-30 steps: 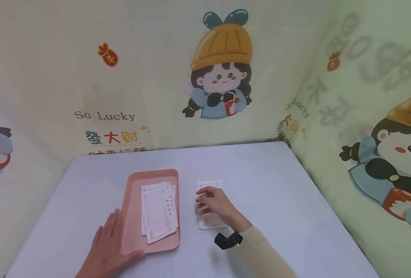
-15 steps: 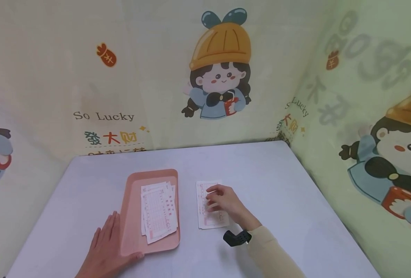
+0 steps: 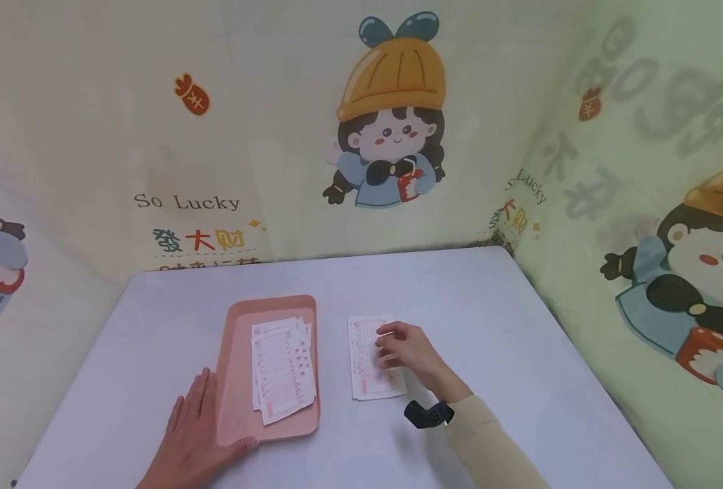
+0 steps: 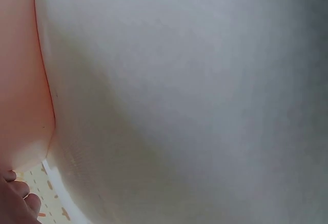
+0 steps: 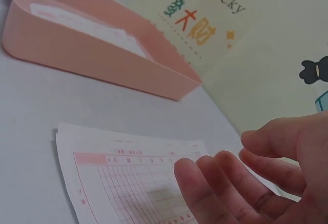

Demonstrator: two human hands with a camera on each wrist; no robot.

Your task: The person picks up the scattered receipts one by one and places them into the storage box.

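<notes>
A pink tray lies left of centre on the table, with several printed paper slips loosely overlapping inside it. Flat against the tray's left side is my left hand, fingers straight and thumb along the near edge. To the tray's right, a neat stack of the same red-printed slips rests on the table. Over that stack's right part hovers my right hand, fingers loosely bent, nothing between them. In the right wrist view the fingertips stay apart from the slips.
The white table reaches back to a wall cloth printed with cartoon figures and lettering. A second cloth stands along the right side. A black band sits on the right wrist.
My right hand has drifted right and slightly back from over the middle of the stack, uncovering more of the top slip. The left hand and tray stay put.
</notes>
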